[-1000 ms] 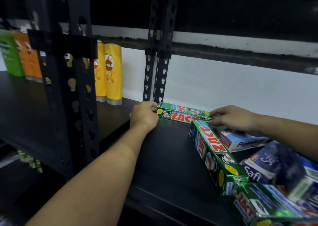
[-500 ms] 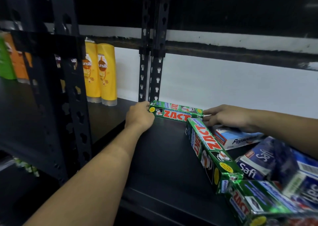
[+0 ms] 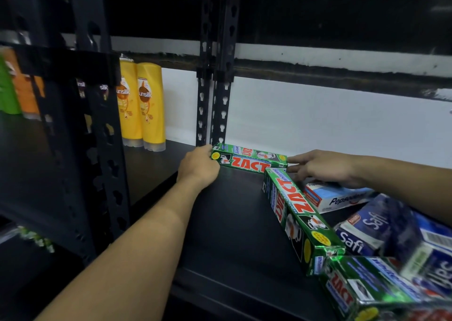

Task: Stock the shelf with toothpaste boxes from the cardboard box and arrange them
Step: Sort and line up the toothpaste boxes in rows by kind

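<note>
Shampoo bottles (image 3: pixel 143 105): upright at shelf (image 3: pixel 227 223) back, left.
Left hand (image 3: pixel 198 166): grip curled against left end of back Zact box (image 3: pixel 248 158).
Back Zact box: along shelf's back edge.
Right hand (image 3: pixel 322 166): grip apart, fingertips touching box's right end.
Second Zact box (image 3: pixel 297 213): angled toward front edge.

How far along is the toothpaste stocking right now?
Early. One Zact box lies along the back wall; left hand and right hand are at its ends, squaring it. Left to arrange: a second Zact box lying crosswise, plus Pepsodent and Safi boxes heaped at right.
</note>
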Demonstrator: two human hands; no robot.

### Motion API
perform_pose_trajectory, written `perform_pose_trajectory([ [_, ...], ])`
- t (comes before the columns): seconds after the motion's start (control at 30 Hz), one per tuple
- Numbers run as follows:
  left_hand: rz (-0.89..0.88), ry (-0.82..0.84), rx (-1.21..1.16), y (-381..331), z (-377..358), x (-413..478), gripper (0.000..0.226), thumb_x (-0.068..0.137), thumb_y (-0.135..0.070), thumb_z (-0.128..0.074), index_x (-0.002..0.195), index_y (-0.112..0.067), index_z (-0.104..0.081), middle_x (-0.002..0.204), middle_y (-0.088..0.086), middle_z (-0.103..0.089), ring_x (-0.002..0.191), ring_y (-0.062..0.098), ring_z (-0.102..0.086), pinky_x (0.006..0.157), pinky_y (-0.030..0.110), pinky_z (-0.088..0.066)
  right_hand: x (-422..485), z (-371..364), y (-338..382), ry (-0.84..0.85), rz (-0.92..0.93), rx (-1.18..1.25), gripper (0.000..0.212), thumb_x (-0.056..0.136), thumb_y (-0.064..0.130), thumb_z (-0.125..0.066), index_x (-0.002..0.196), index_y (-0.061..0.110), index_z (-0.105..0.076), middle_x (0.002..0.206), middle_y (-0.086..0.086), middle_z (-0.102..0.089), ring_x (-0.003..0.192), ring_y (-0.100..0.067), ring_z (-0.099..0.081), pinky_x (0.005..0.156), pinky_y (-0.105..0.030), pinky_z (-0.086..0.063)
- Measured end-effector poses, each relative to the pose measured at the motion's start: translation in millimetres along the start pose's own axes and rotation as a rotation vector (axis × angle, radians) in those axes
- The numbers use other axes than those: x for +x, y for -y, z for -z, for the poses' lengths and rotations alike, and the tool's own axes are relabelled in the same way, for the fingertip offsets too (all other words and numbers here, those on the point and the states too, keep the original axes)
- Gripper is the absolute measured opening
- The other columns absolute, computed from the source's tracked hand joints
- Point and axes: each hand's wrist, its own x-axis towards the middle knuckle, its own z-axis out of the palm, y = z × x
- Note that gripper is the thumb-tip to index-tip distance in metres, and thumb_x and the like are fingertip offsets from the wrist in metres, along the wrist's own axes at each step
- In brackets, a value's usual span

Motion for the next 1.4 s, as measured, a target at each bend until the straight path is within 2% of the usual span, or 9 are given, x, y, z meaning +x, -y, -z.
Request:
perform_pose_trajectory([
  [0.1, -0.001, 0.026, 0.02, -0.6, 0.8, 0.8, 0.046, 0.087, -0.004, -0.041, 0.129, -0.014, -0.055, 0.13, 0.005, -0.062, 0.119, 0.027, -0.057, 0.098, 0.038, -0.045, 2.5, 0.9, -0.7, -0.005, -0.003, -0.012, 0.048, 0.082, -0.004, -0.059, 0.115, 0.031, -0.059, 0.102, 0.006, -0.075, 0.107, -0.029, -0.069, 0.098, -0.055, -0.05],
  [0.17, -0.004, 0.04, 0.033, -0.5, 0.6, 1.6, 0.051, 0.086, -0.006, -0.041, 0.135, -0.018, -0.051, 0.134, 0.002, -0.061, 0.122, 0.026, -0.056, 0.101, 0.039, -0.045, 2.8, 0.9, -0.2, -0.001, -0.008, -0.044, 0.066, 0.076, 0.003, -0.063, 0.132, 0.036, -0.051, 0.113, -0.004, -0.073, 0.106, -0.03, -0.069, 0.097, -0.056, -0.05],
  [0.23, 0.002, 0.053, 0.029, 0.2, 0.4, 2.1, 0.058, 0.086, -0.007, -0.042, 0.141, -0.022, -0.045, 0.139, -0.002, -0.057, 0.125, 0.024, -0.054, 0.104, 0.04, -0.045, 2.9, 0.3, 0.1, 0.009, -0.01, -0.048, 0.074, 0.072, 0.007, -0.064, 0.134, 0.043, -0.045, 0.116, -0.007, -0.071, 0.105, -0.031, -0.069, 0.097, -0.056, -0.05],
  [0.5, 0.012, 0.066, -0.021, 2.0, 0.2, 3.6, 0.062, 0.086, -0.008, -0.043, 0.146, -0.024, -0.041, 0.143, 0.0, -0.054, 0.128, 0.024, -0.052, 0.106, 0.042, -0.043, 2.5, -0.1, -0.3, 0.019, -0.01, -0.043, 0.076, 0.075, -0.001, -0.064, 0.138, 0.036, -0.045, 0.115, -0.005, -0.072, 0.106, -0.031, -0.069, 0.098, -0.052, -0.051],
  [0.6, 0.019, 0.074, -0.041, 2.8, -0.1, 3.4, 0.065, 0.081, -0.008, -0.047, 0.145, -0.024, -0.042, 0.141, -0.001, -0.055, 0.127, 0.023, -0.053, 0.106, 0.043, -0.044, 1.9, -0.6, -0.6, 0.012, -0.018, -0.048, 0.077, 0.074, 0.004, -0.068, 0.142, 0.032, -0.044, 0.115, -0.004, -0.072, 0.104, -0.03, -0.07, 0.097, -0.052, -0.051],
  [0.77, 0.035, 0.087, -0.099, 8.4, -4.9, 8.6, 0.074, 0.071, -0.015, -0.066, 0.14, -0.027, -0.045, 0.135, -0.004, -0.06, 0.121, 0.019, -0.058, 0.103, 0.042, -0.048, -4.5, -2.6, 3.2, -0.003, 0.005, -0.034, 0.056, 0.088, 0.016, -0.069, 0.137, 0.032, -0.047, 0.115, 0.001, -0.072, 0.103, -0.024, -0.071, 0.098, -0.047, -0.052],
  [0.97, 0.005, 0.062, -0.097, 12.1, -8.2, 12.6, 0.072, 0.07, -0.02, -0.071, 0.138, -0.028, -0.047, 0.129, -0.006, -0.064, 0.114, 0.017, -0.062, 0.099, 0.041, -0.051, -3.0, -2.5, 2.3, -0.004, -0.004, -0.034, 0.062, 0.089, 0.016, -0.068, 0.145, 0.025, -0.043, 0.115, 0.001, -0.072, 0.102, -0.023, -0.071, 0.097, -0.046, -0.053],
  [1.2, -0.03, 0.032, -0.106, 14.7, -12.2, 17.8, 0.071, 0.076, -0.044, -0.077, 0.137, -0.024, -0.049, 0.129, -0.003, -0.063, 0.116, 0.019, -0.06, 0.098, 0.044, -0.051, -5.5, -2.3, 3.8, 0.004, -0.007, -0.042, 0.06, 0.091, 0.016, -0.066, 0.145, 0.026, -0.042, 0.113, 0.0, -0.073, 0.098, -0.025, -0.072, 0.095, -0.049, -0.053],
  [1.4, -0.031, 0.028, -0.09, 15.3, -11.6, 16.9, 0.075, 0.073, -0.05, -0.076, 0.138, -0.024, -0.049, 0.13, -0.003, -0.062, 0.117, 0.018, -0.06, 0.098, 0.043, -0.051, -9.0, -2.0, 8.3, 0.001, 0.005, -0.099, 0.064, 0.089, 0.018, -0.069, 0.146, 0.023, -0.041, 0.116, 0.0, -0.072, 0.101, -0.022, -0.071, 0.098, -0.045, -0.052],
])
